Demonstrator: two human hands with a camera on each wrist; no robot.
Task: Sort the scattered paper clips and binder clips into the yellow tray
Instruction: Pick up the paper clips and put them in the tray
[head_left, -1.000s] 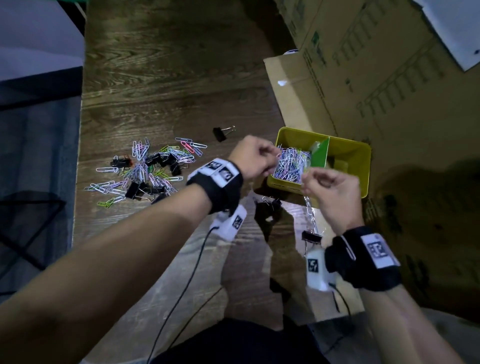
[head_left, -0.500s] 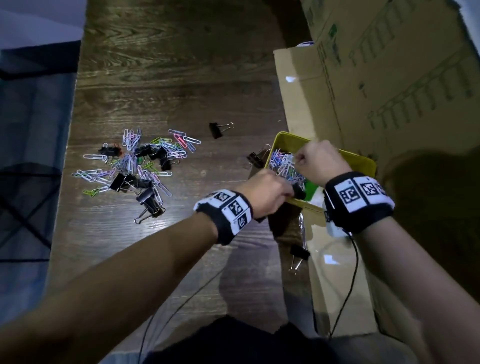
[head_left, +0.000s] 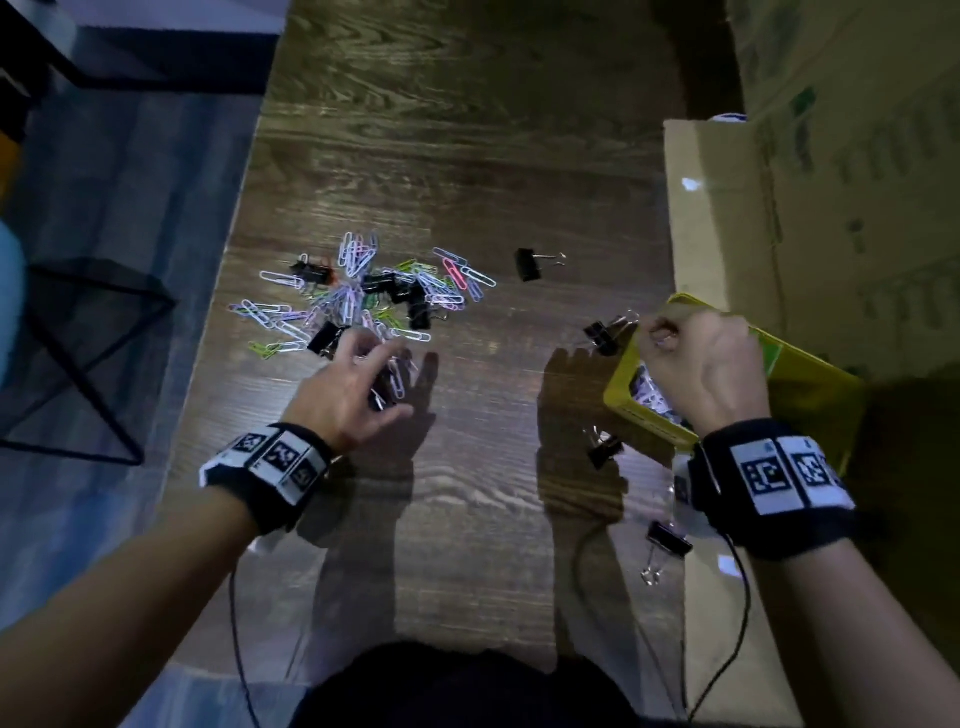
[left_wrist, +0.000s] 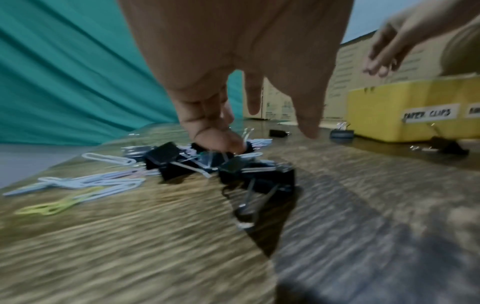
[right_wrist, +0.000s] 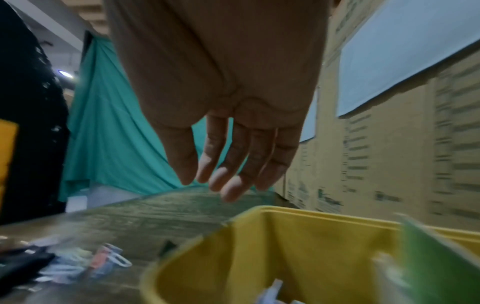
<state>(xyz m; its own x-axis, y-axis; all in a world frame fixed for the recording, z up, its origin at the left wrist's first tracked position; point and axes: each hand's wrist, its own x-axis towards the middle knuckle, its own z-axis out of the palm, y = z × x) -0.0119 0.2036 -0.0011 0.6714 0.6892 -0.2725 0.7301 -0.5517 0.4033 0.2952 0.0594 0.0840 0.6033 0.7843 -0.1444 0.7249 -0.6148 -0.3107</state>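
Clip pile (head_left: 363, 291) under left grip (head_left: 358, 384)

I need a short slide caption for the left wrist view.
Left hand reaches into mixed paper clips and binder clips beside yellow tray.

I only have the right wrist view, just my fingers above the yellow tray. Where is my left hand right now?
Observer: Your left hand is over the near edge of the scattered clip pile, fingertips down among the clips, thumb held apart.
Operator: Any strays near the tray?
Observer: Yes. A loose binder clip lies on the table by the far left corner of the yellow tray, and two more lie nearer you.
Operator: Is the tray marked?
Observer: A white label on its outer wall reads PAPER CLIPS.
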